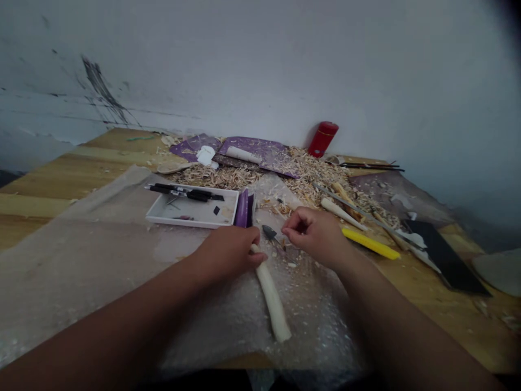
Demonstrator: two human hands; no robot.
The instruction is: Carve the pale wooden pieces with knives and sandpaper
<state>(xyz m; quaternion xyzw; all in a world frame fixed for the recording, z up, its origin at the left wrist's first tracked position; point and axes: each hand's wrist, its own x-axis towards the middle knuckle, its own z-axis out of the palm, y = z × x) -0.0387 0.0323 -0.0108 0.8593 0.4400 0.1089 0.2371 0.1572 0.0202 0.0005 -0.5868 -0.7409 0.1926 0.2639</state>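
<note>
A pale, slightly curved wooden stick (272, 301) slants across the bubble wrap towards me. My left hand (232, 251) is closed around its far end. To the right, my right hand (311, 231) is held with thumb and forefinger curled towards each other; whatever may be between them is too small to make out. Between the two hands is a dark grey pointed piece (268, 232) with a thin shank, close to my right fingertips. Whether those fingers touch the shank I cannot tell.
A white tray (195, 220) holding black pens (185, 191) lies behind my left hand, beside a purple packet (243, 208). Wood shavings (313, 176) heap towards the wall. At right are a yellow-handled tool (370, 243), a black flat plate (448, 258) and a red case (323, 139).
</note>
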